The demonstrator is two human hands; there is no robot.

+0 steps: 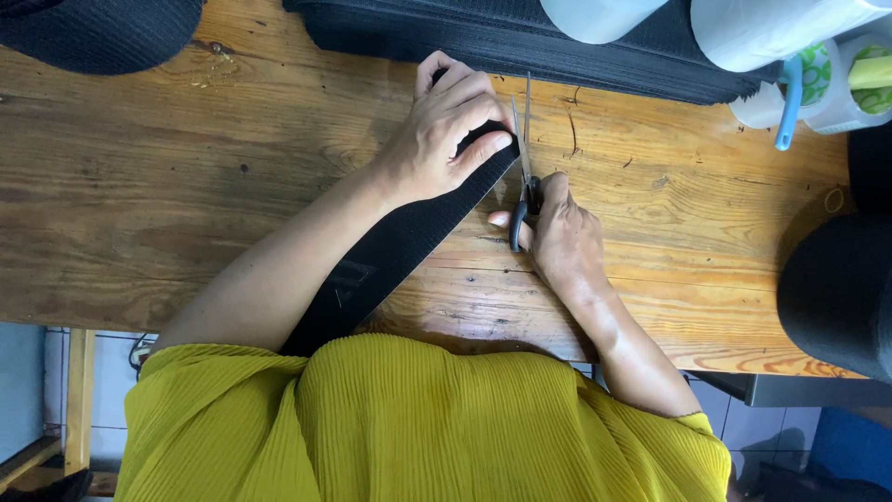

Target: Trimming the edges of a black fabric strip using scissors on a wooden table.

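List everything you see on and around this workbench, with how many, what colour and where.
wooden table: one, brown, fills most of the view
black strap: one, runs from the table's near edge up to the left hand
scissors: one pair, black handles, steel blades open at the strap's end
black fabric stack: one, far edge, centre
white thread cones: two, far right
white cups: two, green-patterned, far right
blue-handled tool: one, beside the cups
black rolls: one at right, another at far left
yellow pleated top: one, bottom
left hand: pressing the strap flat
right hand: grip on the scissors
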